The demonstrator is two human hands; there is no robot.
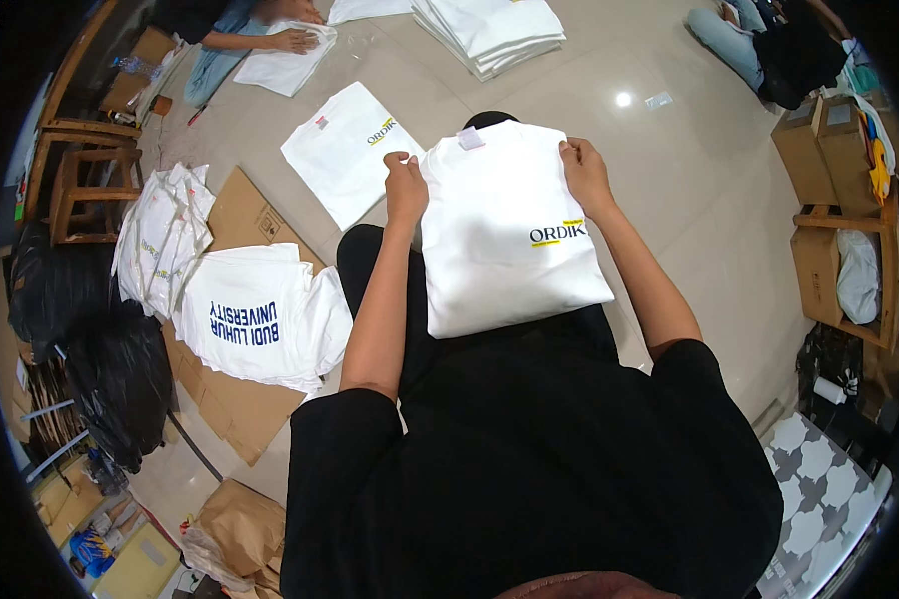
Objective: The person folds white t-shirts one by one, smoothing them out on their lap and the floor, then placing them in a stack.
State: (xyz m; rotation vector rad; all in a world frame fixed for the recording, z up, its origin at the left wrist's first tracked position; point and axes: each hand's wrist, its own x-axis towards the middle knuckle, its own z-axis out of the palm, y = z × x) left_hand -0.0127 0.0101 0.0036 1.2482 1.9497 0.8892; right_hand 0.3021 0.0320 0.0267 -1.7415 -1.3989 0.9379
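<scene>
A folded white T-shirt (502, 277) with a printed logo on its lower right lies over my lap, its collar and label at the far edge. My left hand (407, 187) grips its upper left edge, thumb on top. On the opposite edge my right hand (586, 176) pinches the fabric near the collar. Just beyond my left hand, another folded white T-shirt (344, 157) with the same kind of print rests on the tiled floor. To my left, a pile of white shirts (247, 299) with blue lettering lies on flattened cardboard (232, 202).
Folded white shirts in plastic bags (161, 232) lie at the left, beside black plastic bags (120, 382) and a wooden stool (97, 195). A tall stack of folded shirts (494, 37) stands ahead. Co-workers sit at upper left and upper right. Cardboard boxes (816, 262) line the right.
</scene>
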